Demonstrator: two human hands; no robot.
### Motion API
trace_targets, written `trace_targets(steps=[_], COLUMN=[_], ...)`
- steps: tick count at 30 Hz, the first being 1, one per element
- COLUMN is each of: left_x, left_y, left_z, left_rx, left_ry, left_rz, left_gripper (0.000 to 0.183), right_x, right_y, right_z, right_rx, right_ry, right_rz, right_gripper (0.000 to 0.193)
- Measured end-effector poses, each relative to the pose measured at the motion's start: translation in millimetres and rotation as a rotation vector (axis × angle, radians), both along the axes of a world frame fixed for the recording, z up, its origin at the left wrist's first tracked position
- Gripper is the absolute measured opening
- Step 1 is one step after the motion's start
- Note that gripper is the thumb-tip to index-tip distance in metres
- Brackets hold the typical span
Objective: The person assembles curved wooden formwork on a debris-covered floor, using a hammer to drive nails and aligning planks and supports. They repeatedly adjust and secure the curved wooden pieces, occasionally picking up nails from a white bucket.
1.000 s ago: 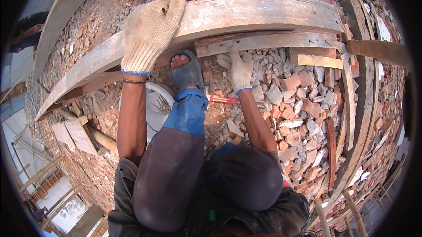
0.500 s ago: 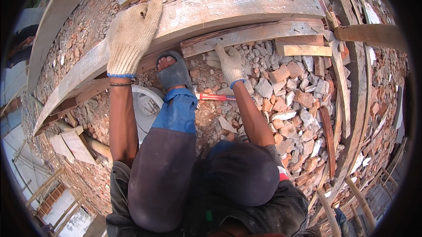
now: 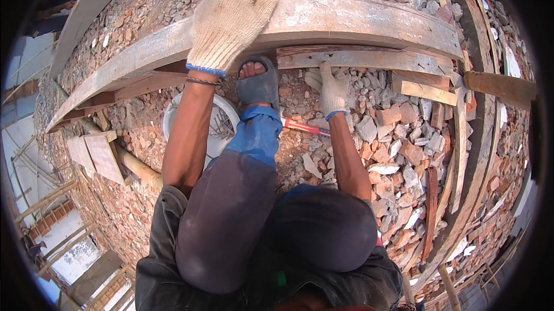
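My left hand (image 3: 229, 27), in a cream knitted glove with a blue cuff, is closed over the top edge of a long pale wooden board (image 3: 346, 18); its fingertips are hidden behind the wood. Beneath that board lies a shorter plank (image 3: 369, 59) with nails in its face. My right hand (image 3: 332, 90), gloved too, is at the plank's near edge, its thumb pressed against the wood and its fingers curled just below. My sandalled foot (image 3: 258, 83) stands between the two hands. A red-handled tool (image 3: 306, 128) lies on the ground beside my right wrist, its head hidden.
A pale round bucket (image 3: 234, 116) holding what look like nails stands beside my left forearm. Broken bricks and stones (image 3: 398, 149) cover the ground on the right. Small wood blocks (image 3: 424, 89) lie by the plank's right end. Long timbers (image 3: 479, 138) and a round pole (image 3: 499, 85) border the right.
The whole view has shifted, so boards, hands and foot appear farther right. Both hands keep their hold, and the short plank's right end now shows partly tucked under the long board.
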State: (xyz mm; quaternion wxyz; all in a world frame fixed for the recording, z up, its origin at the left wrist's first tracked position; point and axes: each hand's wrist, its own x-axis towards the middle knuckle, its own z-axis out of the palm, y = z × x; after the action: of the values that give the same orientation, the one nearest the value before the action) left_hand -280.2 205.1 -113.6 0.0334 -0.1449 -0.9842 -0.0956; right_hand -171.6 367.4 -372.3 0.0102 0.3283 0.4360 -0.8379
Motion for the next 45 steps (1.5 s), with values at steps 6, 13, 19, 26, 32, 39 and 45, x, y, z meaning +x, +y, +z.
trace_targets(steps=[6,13,19,26,32,39,45], left_x=[-19,-1,0,-18,-29,-10,-10], left_y=[35,19,17,19,-12,8,3], left_z=[-22,-17,-9,-31,-45,-16,-14], left_rx=[0.041,0.076,0.089,0.194,-0.149,0.209,0.129], left_ry=[0.148,0.081,-0.01,0.111,0.393,0.271,0.307], left_rz=[-0.043,0.047,0.07,-0.018,-0.374,-0.277,-0.29], left_gripper=[0.06,0.058,0.061,0.062,0.062,0.035,0.03], right_x=[5,17,24,32,101,146,133], right_y=[41,25,20,29,62,52,59], right_z=[-20,-17,-18,-1,45,27,44], right_rx=[0.065,0.043,0.084,0.122,0.968,1.46,1.278], right_ry=[0.026,0.053,0.085,0.055,0.127,0.059,0.198], right_rz=[0.091,0.127,0.161,0.167,0.743,1.004,1.11], right_gripper=[0.068,0.07,0.068,0.044,0.048,0.041,0.047])
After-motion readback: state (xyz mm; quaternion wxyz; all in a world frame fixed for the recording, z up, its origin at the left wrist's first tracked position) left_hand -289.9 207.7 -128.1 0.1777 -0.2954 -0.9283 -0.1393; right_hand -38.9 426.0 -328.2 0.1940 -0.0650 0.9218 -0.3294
